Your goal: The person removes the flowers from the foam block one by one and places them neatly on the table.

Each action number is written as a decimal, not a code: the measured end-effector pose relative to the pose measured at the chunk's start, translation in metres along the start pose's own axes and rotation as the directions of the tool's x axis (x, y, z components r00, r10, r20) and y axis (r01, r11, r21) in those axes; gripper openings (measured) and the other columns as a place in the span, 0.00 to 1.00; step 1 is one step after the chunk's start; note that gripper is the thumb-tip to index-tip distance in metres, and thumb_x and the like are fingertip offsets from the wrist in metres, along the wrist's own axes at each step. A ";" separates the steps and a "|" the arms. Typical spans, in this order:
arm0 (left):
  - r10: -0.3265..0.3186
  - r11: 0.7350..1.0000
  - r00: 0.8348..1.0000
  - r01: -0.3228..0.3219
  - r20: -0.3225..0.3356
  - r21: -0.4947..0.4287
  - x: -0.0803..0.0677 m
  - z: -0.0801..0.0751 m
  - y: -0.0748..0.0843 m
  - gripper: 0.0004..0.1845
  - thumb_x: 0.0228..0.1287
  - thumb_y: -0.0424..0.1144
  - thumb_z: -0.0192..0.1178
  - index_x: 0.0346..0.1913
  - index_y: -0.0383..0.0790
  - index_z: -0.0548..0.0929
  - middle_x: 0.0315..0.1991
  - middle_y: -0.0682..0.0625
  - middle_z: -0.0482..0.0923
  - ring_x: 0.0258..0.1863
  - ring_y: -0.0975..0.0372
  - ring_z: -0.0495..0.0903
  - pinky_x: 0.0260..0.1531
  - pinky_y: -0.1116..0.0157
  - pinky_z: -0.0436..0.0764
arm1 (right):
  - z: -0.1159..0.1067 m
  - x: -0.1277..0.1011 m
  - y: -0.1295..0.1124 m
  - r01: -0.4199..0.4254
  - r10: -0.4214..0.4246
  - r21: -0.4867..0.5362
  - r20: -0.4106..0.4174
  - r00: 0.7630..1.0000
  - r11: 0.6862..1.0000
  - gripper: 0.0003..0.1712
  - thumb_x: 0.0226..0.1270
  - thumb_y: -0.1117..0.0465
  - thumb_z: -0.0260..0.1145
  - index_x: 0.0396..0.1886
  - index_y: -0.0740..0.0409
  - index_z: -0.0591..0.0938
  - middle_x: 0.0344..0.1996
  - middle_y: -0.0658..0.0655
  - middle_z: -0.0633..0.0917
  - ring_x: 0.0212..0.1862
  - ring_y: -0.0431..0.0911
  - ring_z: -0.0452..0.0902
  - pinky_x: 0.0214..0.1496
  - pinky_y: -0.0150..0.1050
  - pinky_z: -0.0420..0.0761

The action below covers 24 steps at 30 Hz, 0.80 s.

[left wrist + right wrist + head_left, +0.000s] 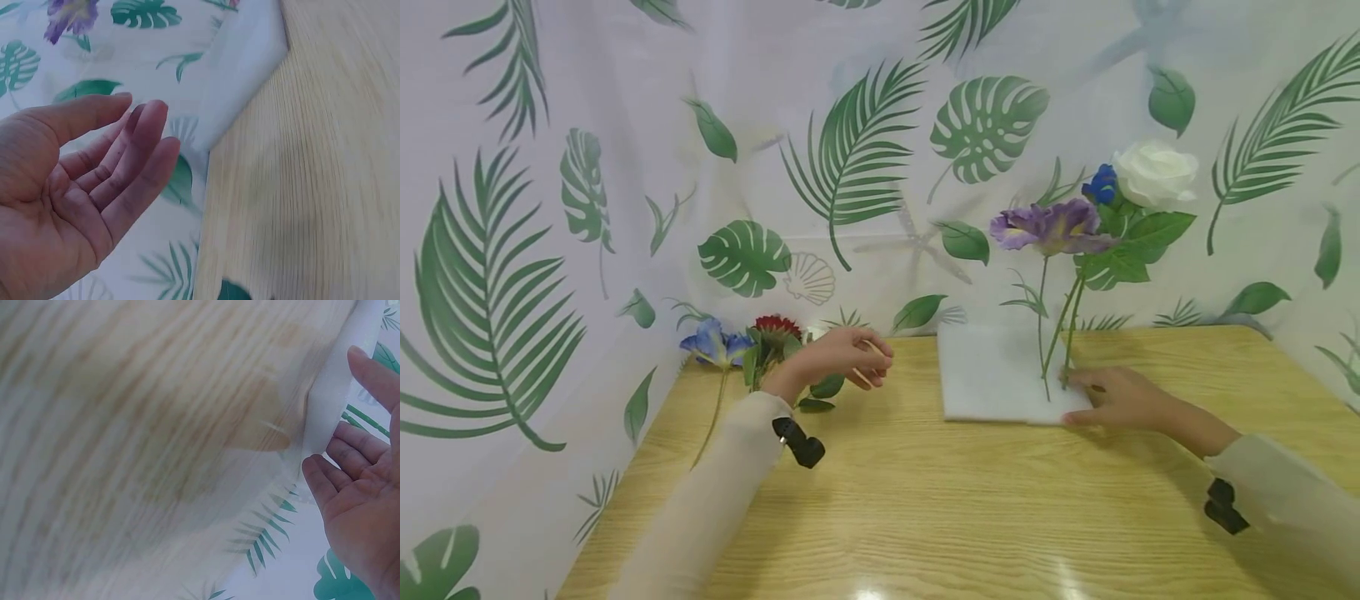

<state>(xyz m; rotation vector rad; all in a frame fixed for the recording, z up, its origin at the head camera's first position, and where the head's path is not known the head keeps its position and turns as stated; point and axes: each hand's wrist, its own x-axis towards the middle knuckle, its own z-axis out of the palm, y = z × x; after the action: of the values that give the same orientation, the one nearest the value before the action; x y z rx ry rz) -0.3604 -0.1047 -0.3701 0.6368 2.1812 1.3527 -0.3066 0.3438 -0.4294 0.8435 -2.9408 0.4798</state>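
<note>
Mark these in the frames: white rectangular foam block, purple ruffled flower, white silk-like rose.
White rectangular foam block (988, 375): head view, bare part of its top face.
Purple ruffled flower (1060, 229): head view, middle of its petals.
White silk-like rose (1156, 173): head view, middle of its bloom.

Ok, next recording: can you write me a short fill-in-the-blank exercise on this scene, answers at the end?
1. The highest bloom above the foam slab is ____.
2. The leftmost flower lying on the table has ____ petals.
3. Among the blooms above the slab, the leftmost bloom is ____.
4. The right grip is at the slab's ____ end.

Missing words: white; blue; purple; right.
</note>
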 end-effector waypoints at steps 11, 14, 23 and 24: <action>0.143 0.974 0.987 -0.153 -0.073 -0.164 0.057 0.057 0.023 0.16 0.74 0.34 0.60 0.59 0.27 0.78 0.50 0.27 0.83 0.37 0.55 0.89 0.51 0.46 0.87 | 0.000 0.000 0.000 -0.008 0.008 0.008 0.001 1.000 1.000 0.44 0.56 0.43 0.78 0.62 0.71 0.80 0.59 0.72 0.82 0.58 0.66 0.82 0.57 0.60 0.83; 0.160 0.968 0.982 -0.175 -0.095 -0.178 0.069 0.073 0.028 0.17 0.74 0.34 0.61 0.60 0.28 0.79 0.51 0.28 0.83 0.37 0.59 0.89 0.47 0.53 0.89 | -0.001 0.000 -0.002 -0.007 0.007 0.008 0.003 1.000 1.000 0.44 0.56 0.43 0.78 0.62 0.71 0.80 0.59 0.73 0.82 0.58 0.68 0.81 0.58 0.61 0.82; 0.189 0.946 0.971 -0.220 -0.144 -0.236 0.096 0.112 0.036 0.18 0.74 0.34 0.61 0.61 0.30 0.80 0.52 0.33 0.84 0.55 0.40 0.84 0.50 0.57 0.89 | -0.003 0.002 -0.001 0.013 -0.012 -0.022 0.022 1.000 1.000 0.44 0.56 0.42 0.78 0.62 0.71 0.80 0.58 0.73 0.82 0.56 0.66 0.83 0.57 0.60 0.83; 0.189 0.944 0.970 -0.221 -0.150 -0.243 0.099 0.116 0.037 0.18 0.73 0.34 0.61 0.61 0.30 0.81 0.52 0.34 0.84 0.54 0.42 0.84 0.50 0.57 0.89 | -0.003 0.003 0.000 0.012 -0.011 -0.026 0.022 1.000 1.000 0.44 0.56 0.42 0.78 0.62 0.70 0.81 0.58 0.73 0.83 0.55 0.66 0.83 0.56 0.60 0.84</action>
<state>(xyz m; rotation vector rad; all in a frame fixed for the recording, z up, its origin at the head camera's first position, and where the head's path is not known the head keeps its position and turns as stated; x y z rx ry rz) -0.3593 0.0494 -0.3977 0.7099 2.0251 1.7957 -0.3088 0.3432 -0.4259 0.8678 -2.9535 0.4340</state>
